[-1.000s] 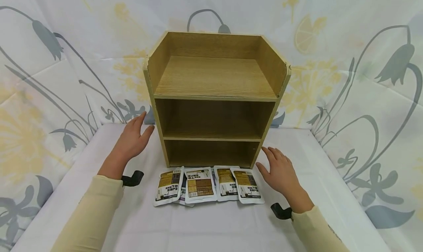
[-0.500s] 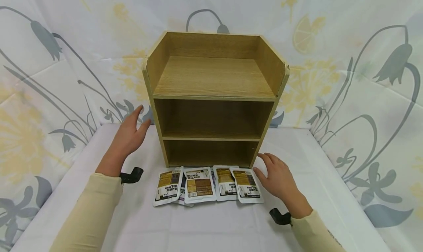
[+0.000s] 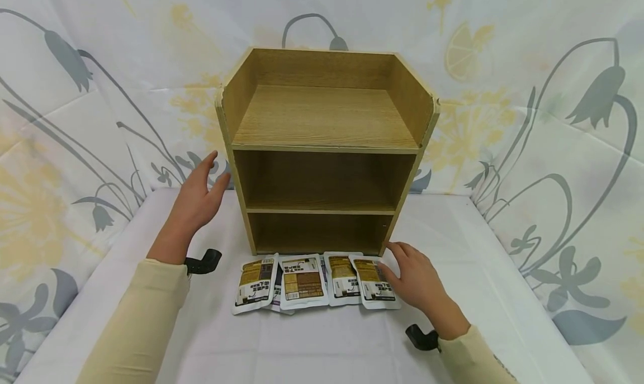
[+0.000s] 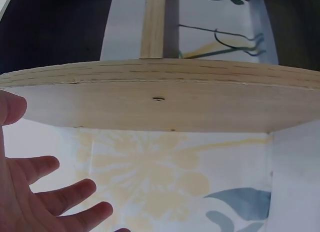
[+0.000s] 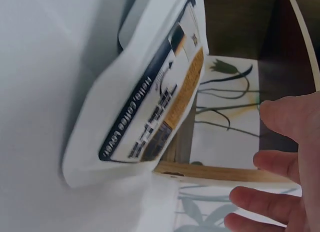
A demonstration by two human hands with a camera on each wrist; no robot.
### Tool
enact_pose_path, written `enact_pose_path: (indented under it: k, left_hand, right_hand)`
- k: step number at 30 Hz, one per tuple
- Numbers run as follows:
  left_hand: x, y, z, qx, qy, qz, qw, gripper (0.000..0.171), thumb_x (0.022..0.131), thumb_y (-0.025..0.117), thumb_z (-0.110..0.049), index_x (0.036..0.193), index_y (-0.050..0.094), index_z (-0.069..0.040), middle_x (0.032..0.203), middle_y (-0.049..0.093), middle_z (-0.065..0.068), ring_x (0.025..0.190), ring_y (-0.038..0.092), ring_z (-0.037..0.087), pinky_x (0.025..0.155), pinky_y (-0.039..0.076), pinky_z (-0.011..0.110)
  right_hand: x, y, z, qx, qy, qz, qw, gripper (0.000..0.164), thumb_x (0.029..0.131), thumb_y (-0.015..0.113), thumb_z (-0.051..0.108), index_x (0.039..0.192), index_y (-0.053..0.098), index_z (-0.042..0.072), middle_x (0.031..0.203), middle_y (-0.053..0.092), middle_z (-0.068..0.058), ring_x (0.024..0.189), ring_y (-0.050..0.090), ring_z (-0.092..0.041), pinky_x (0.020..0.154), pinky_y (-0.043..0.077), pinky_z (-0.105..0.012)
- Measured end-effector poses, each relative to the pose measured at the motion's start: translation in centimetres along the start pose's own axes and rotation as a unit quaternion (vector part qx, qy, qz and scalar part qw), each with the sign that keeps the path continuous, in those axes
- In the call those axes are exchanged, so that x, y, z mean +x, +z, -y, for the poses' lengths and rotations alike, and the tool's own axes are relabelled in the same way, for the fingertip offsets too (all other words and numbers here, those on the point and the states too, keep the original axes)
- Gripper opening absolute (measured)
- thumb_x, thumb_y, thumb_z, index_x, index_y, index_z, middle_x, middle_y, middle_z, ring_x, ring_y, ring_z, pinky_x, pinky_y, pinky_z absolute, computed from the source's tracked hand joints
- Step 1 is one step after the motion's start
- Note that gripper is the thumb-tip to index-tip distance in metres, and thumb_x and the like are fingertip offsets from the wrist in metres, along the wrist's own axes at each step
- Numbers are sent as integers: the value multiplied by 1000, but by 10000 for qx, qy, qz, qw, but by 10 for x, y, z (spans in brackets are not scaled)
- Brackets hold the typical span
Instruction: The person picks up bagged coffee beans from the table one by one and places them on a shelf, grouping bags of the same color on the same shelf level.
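A wooden shelf unit (image 3: pixel 327 115) with three levels stands at the back of the table. Along its foot lie several flat coffee pouches, white-edged with brown and yellow print, partly overlapping. My right hand (image 3: pixel 415 278) is beside the rightmost pouch (image 3: pixel 374 283), fingers loosely extended, holding nothing; whether a fingertip touches the pouch or the shelf's side, I cannot tell. The right wrist view shows this pouch's label reading "Hello, Coffee Lover" and the spread fingers apart from it. My left hand (image 3: pixel 195 202) hovers by the shelf's left side, fingers spread and holding nothing.
A white cloth (image 3: pixel 302 350) covers the table. Behind and at both sides hangs a curtain (image 3: pixel 503 54) with grey and yellow flowers. A purple-edged pouch (image 3: pixel 276 303) shows beneath the others. Each wrist wears a black camera mount (image 3: pixel 203 261).
My right hand has moved left and down toward the rightmost pouch. My left hand has risen slightly along the shelf's side. The pouches and shelf have stayed put.
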State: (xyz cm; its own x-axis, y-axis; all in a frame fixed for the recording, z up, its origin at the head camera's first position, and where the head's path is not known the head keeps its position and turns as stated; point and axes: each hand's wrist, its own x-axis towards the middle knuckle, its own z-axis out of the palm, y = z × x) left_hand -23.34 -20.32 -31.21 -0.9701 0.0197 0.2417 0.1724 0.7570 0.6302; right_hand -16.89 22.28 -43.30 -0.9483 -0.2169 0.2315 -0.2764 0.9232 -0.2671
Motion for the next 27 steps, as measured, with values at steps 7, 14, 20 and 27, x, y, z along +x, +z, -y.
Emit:
enact_pose_path:
  k: [7,14,20,27]
  left_hand:
    - [2,-2,-6,-40,-24,-97,9999,68,101,30,-50,158,9,-18,158,25,20,143,24,44,110,23,63]
    - [4,-5,-13,-268,51,-99,9996,68,101,30,-50,158,8,-20,158,25,19,144,23,43,109,24,63]
    - [4,-10,-17,-432,162,-143,9988,65,103,29,-47,158,8,-20,158,26,18,143,25,42,107,25,65]
    - [4,-14,-22,-675,377,-332,9965,61,103,27,-46,157,14,-20,155,30,19,143,27,40,109,25,63]
  right_hand:
    - [-4,4,2,19,-231,-53,9997,53,91,64,37,135,54,8,133,57,-17,123,53,-37,99,41,-56]
    - [-7,10,0,72,-415,-106,9991,53,90,66,36,133,56,7,131,58,-16,121,55,-36,97,43,-55]
    - [-10,14,0,52,-412,-71,9991,54,90,65,38,133,56,7,130,59,-16,120,56,-36,96,45,-54]
    - [-14,19,1,97,-444,84,9989,52,91,64,39,134,55,12,131,58,-14,120,56,-35,96,45,-53]
